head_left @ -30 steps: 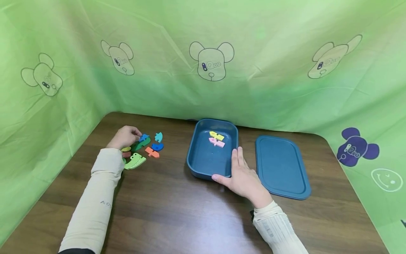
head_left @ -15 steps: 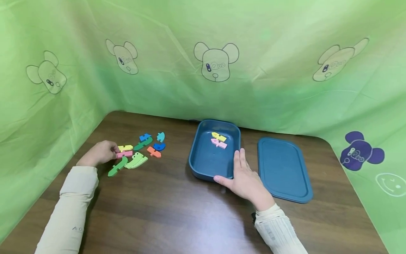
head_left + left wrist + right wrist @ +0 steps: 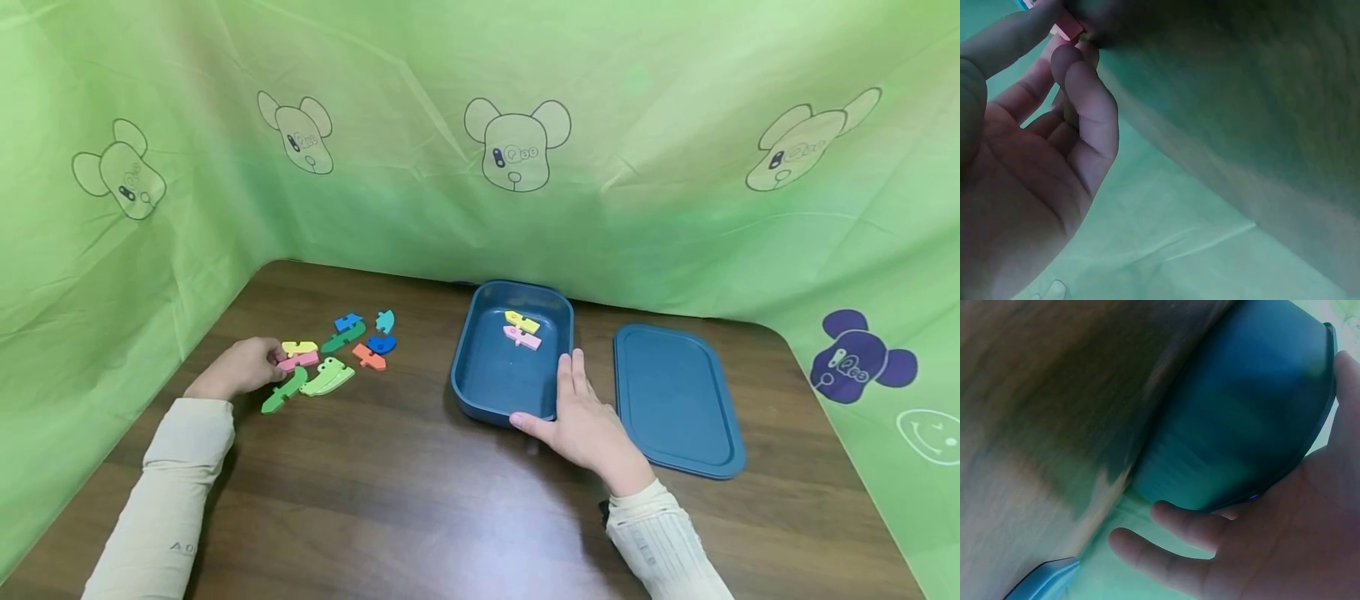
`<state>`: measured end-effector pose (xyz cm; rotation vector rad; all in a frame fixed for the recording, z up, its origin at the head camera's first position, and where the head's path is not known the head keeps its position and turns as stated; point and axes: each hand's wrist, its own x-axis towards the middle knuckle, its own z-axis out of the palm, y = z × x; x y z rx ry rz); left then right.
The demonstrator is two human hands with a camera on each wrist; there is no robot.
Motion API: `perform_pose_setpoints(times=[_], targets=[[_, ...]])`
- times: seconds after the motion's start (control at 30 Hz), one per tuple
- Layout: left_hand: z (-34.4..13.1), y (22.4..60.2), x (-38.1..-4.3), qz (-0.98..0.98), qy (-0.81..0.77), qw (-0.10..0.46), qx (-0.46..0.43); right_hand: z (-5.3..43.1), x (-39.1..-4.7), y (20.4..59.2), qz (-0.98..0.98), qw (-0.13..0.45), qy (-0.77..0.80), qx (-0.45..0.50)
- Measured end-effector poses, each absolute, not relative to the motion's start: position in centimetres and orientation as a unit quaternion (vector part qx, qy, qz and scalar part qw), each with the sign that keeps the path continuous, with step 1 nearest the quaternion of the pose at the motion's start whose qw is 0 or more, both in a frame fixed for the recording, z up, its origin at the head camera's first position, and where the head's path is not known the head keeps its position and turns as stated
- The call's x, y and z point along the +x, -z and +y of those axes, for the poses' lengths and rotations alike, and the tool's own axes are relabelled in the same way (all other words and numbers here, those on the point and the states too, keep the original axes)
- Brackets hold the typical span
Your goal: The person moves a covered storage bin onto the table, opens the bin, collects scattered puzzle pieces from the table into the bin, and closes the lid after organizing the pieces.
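Observation:
At the left of the table my left hand (image 3: 238, 367) pinches the end of a pink puzzle piece (image 3: 302, 359) between thumb and fingers. The left wrist view also has this pink piece (image 3: 1067, 26) at the fingertips. Touching or close around it lie a yellow piece (image 3: 300, 347), a green pointed piece (image 3: 285, 392) and a light green frog-like piece (image 3: 328, 377). My right hand (image 3: 588, 425) rests with straight fingers against the near right corner of a blue plastic box (image 3: 502, 385). Inside the box are a yellow piece (image 3: 522, 322) and a pink piece (image 3: 522, 337).
Further right in the pile are a dark green piece (image 3: 344, 337), an orange piece (image 3: 370, 357), a teal piece (image 3: 385, 322) and two blue ones. A blue lid (image 3: 678, 400) lies flat right of the box. Green cloth (image 3: 390, 208) hangs along the table's back and sides.
My left hand has left the blue piece at the back of the pile, moved toward the near left, and taken hold of the pink piece. My right hand has stayed at the box.

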<state>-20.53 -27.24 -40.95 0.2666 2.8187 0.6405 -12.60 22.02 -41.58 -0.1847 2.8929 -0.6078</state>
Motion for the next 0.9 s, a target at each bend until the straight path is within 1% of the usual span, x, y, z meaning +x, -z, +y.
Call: perform_pose_setpoints(times=[0.23,0.37,0.67,0.9], targets=[[-27.47,40.99,-20.71,0.952,-0.277,0.099,0.083,22.01,-12.69,41.71,0.973,0.093,0.202,-0.059],[-27.53,40.90,-20.68,0.938,-0.327,0.099,0.063,22.04,-12.70,41.67,0.973,0.094,0.203,-0.057],[-27.51,40.73,-20.77,0.922,-0.373,0.090,0.045,22.06,-12.62,41.29,0.974,0.090,0.201,-0.060],[-27.20,40.92,-20.48,0.915,-0.401,0.042,0.028,21.96,-12.52,41.41,0.973,0.091,0.202,-0.060]])
